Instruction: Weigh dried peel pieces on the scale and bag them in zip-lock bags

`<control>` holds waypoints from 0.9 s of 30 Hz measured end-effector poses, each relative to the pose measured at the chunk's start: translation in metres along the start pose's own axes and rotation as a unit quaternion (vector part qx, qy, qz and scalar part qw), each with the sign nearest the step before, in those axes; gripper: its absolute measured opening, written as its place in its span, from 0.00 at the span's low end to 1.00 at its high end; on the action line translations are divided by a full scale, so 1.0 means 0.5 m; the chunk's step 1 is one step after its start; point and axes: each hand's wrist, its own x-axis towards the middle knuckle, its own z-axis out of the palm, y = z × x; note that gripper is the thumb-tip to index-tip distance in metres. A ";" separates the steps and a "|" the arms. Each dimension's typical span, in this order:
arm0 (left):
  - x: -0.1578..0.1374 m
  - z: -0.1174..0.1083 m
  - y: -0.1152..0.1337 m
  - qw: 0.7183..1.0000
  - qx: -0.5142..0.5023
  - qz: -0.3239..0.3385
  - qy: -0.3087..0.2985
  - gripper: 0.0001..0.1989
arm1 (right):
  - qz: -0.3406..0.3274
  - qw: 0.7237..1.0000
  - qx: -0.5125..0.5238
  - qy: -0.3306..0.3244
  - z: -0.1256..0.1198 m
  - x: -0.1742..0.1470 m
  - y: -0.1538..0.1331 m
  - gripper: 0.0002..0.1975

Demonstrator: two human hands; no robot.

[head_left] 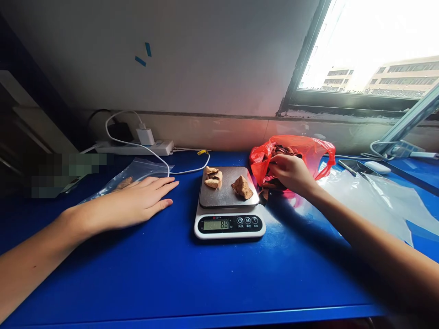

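Note:
My left hand [137,203] lies flat and open on the blue table, fingers stretched out, beside a clear plastic bag [135,170] with a brown piece in it. In the middle stands a white kitchen scale [230,233] whose display reads about 8.8. On its metal plate are a pale brown, curled dried piece [214,179] at left and a rough brown chunk [242,187] at right. My right hand [291,172] reaches into an open red plastic bag [313,146] of dark brown dried pieces [281,150]. Its fingers are bent together, their tips hidden among the pieces.
Behind the left hand, a white power strip [161,147] and a charger [145,136] with a white cable lie along the wall. Clear plastic bags [373,201] spread over the right side. A phone [356,166] and a white mouse [377,167] lie behind them, below the window.

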 end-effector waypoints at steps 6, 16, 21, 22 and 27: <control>-0.001 0.008 -0.008 1.000 -0.009 0.013 0.014 0.36 | 0.027 0.999 0.044 -0.008 -0.005 -0.004 0.009 0.15; 0.004 0.018 -0.024 0.999 0.020 0.031 0.011 0.36 | 0.010 1.000 0.026 -0.009 -0.007 -0.010 0.005 0.13; 0.002 0.006 -0.008 1.000 0.018 0.021 0.007 0.36 | -0.005 1.000 -0.011 0.020 0.001 -0.014 0.012 0.11; 0.001 0.004 -0.005 1.000 0.017 0.017 0.005 0.36 | -0.013 0.999 -0.020 0.022 0.003 -0.015 0.012 0.10; 0.000 0.000 0.002 0.999 0.036 0.014 -0.011 0.37 | -0.046 0.998 -0.040 -0.009 0.022 -0.018 -0.003 0.02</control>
